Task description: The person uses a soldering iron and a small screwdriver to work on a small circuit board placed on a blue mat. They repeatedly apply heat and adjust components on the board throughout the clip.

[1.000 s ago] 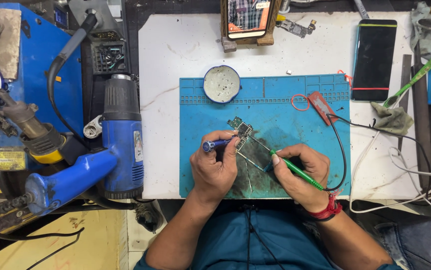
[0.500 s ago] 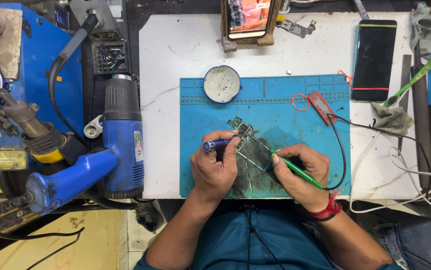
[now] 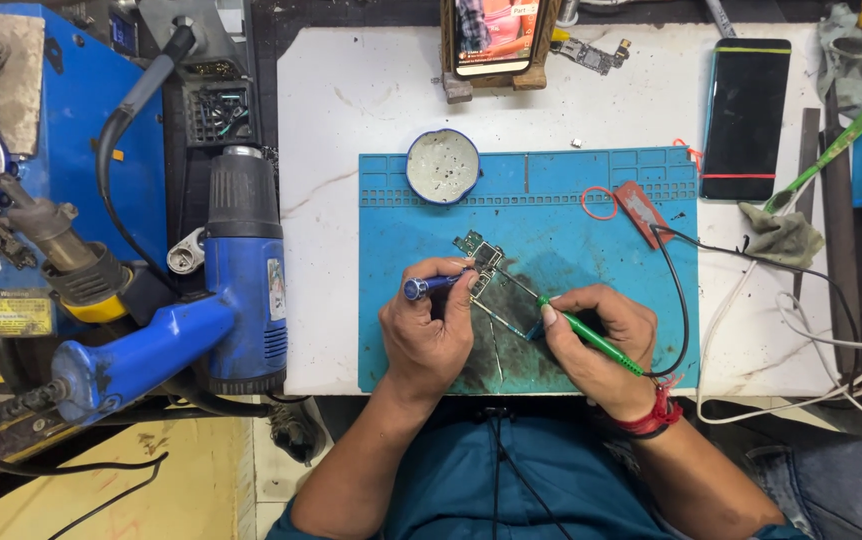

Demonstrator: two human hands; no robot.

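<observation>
Small circuit board [image 3: 483, 262] sits mid-frame on the blue work mat [image 3: 571, 230], its long axis running diagonal, from upper left near the mat centre down to lower right. It lies between my two hands, just above both sets of fingertips.

My left hand [image 3: 429, 330] is curled tight around a blue-handled tool [image 3: 431, 286], handle end pointing left, working end aimed right toward the board. My right hand [image 3: 601, 335] is clamped pencil-style on a green-handled soldering iron [image 3: 587, 335], tip pointing upper left at the lower right end of the board, its black cord [image 3: 679, 300] looping off to the right. Both tips converge on the board from opposite sides; whether either tip actually touches it is too small to tell. The left hand looks slightly nearer the board.

The mat under my hands is stained dark. A round white-and-blue tin [image 3: 442, 166] sits at the mat's top edge, and a red rubber band [image 3: 598, 203] and a red flat piece [image 3: 639, 208] at upper right of the mat.

Off the mat, on the white desk [image 3: 351, 120]: a dark phone [image 3: 746, 118] upper right, a phone on a wooden stand [image 3: 489, 40] top centre showing video. A blue heat gun [image 3: 231, 300] lies at left.
</observation>
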